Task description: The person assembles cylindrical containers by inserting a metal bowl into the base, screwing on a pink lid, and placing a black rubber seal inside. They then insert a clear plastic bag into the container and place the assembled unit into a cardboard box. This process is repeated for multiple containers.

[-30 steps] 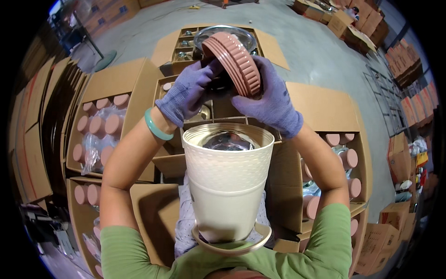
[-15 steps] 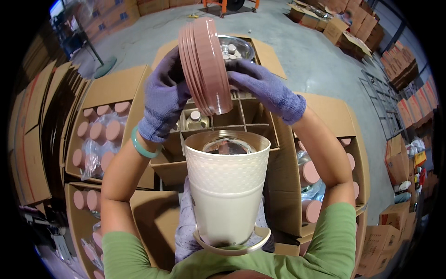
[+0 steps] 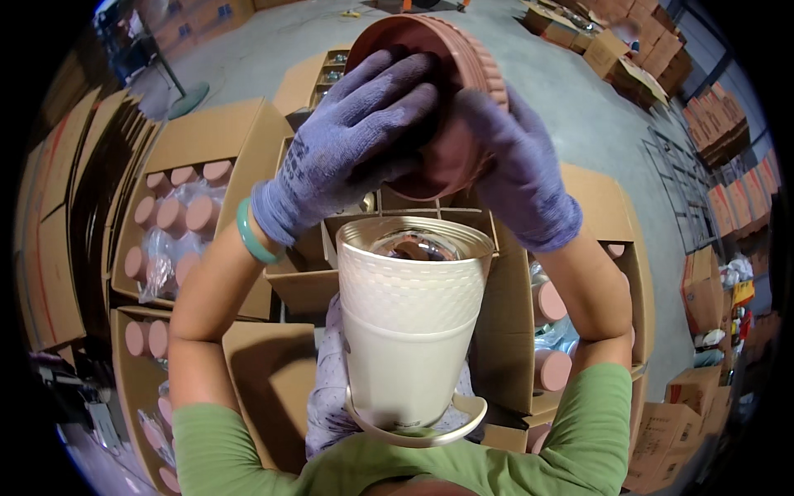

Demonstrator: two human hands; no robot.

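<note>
head view: both gloved hands, left hand [image 3: 356, 136] and right hand [image 3: 517, 169], are pressed around a stack of pink saucers [image 3: 451, 99], held above the cream pot [image 3: 409, 318] at the person's chest. tilted as it is, the stack could slip apart and drop onto the pot.

Open cardboard boxes [image 3: 194, 145] at the left of the frame hold pink pots [image 3: 172, 213] in plastic wrap [image 3: 161, 260]. A divided box [image 3: 347, 248] sits at centre. More boxes [image 3: 719, 124] stack at the upper right on the grey floor [image 3: 248, 50]. A fan base [image 3: 188, 101] stands upper left.
</note>
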